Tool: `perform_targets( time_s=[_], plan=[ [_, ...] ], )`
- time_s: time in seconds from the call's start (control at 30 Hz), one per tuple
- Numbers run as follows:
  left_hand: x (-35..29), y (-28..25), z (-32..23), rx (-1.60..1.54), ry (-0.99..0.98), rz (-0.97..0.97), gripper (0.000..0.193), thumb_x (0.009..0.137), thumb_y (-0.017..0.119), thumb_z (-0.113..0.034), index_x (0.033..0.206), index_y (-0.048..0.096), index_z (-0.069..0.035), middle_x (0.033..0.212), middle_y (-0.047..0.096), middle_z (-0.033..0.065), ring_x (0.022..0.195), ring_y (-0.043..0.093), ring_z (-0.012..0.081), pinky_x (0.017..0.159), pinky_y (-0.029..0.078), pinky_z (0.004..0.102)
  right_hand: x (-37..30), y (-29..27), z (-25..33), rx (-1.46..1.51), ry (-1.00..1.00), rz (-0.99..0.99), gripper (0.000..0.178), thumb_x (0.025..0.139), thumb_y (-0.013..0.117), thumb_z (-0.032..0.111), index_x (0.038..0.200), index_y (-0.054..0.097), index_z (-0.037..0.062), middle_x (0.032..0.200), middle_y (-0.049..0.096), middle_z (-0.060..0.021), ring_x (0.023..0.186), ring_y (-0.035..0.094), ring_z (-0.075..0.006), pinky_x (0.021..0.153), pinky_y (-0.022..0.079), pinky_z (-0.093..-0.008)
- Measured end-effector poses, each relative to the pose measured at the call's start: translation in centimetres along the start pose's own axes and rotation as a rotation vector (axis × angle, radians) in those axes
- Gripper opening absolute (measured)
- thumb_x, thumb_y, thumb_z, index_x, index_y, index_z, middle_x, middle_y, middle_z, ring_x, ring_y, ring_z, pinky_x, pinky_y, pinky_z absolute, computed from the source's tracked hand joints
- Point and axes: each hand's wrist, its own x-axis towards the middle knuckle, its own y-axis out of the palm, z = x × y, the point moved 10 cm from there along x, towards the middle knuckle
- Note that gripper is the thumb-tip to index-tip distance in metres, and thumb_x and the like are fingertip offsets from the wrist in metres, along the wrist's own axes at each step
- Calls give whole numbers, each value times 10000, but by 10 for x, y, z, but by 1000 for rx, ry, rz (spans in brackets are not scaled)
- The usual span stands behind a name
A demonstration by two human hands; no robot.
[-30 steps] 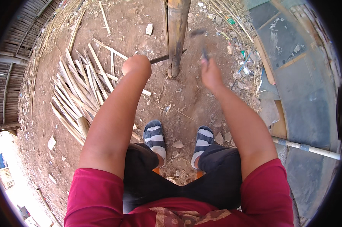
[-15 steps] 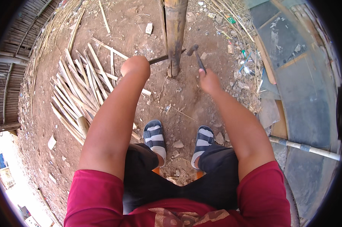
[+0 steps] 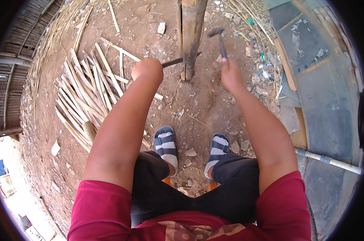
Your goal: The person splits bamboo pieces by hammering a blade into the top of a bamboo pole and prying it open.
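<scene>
My left hand [image 3: 148,70] is closed, and a long dark machete blade [image 3: 172,62] runs out of it to the right; its handle is hidden in my fist. The blade crosses the lower end of a thick bamboo pole [image 3: 192,36], and its tip shows on the pole's right side. A split runs lengthwise along the pole's left side. My right hand [image 3: 232,77] is wrapped round the handle of a hammer [image 3: 218,33], slightly blurred, its head raised to the right of the pole and apart from it.
A heap of split bamboo strips [image 3: 83,92] lies on the dirt ground to the left. Dark sheets [image 3: 326,100] and a pale pipe [image 3: 331,160] are on the right, beside stones and litter [image 3: 264,72]. My sandalled feet [image 3: 166,144] stand below the pole.
The hammer has moved up and to the right, away from the pole, with my right hand. The machete stays across the pole; the whole view has shifted slightly.
</scene>
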Motion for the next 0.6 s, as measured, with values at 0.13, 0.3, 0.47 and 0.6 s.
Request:
perform_targets(
  time_s=[0.13,0.3,0.47,0.6],
  plan=[
    [3,20,-3,-34,3,52,274,930,616,-127,1179,729,-99,1236,705,131,1152,682,298,927,572,393,16,-46,27,134,-7,-179,431,1090,388,396,1069,582,12,740,591,-104,710,612,-248,691,499,-422],
    [9,19,-3,-59,22,-4,259,890,624,-125,1116,743,-78,1150,721,168,1078,700,342,895,578,429,-10,31,-18,-192,-18,300,431,1045,458,403,1203,589,24,1076,661,-309,1053,635,-464,909,477,-518],
    [11,21,-1,-51,12,38,271,891,629,-127,1135,737,-79,1159,719,168,1082,699,337,902,575,431,23,-46,11,-23,19,-52,438,1041,469,400,1156,603,-1,1018,672,-298,999,642,-486,882,482,-545],
    [11,16,-2,-43,10,26,272,895,624,-129,1139,738,-90,1151,721,165,1082,699,334,907,573,428,-2,-25,5,-66,-27,-89,447,1040,470,400,1118,616,-15,950,679,-280,946,652,-486,840,489,-543]
  ],
)
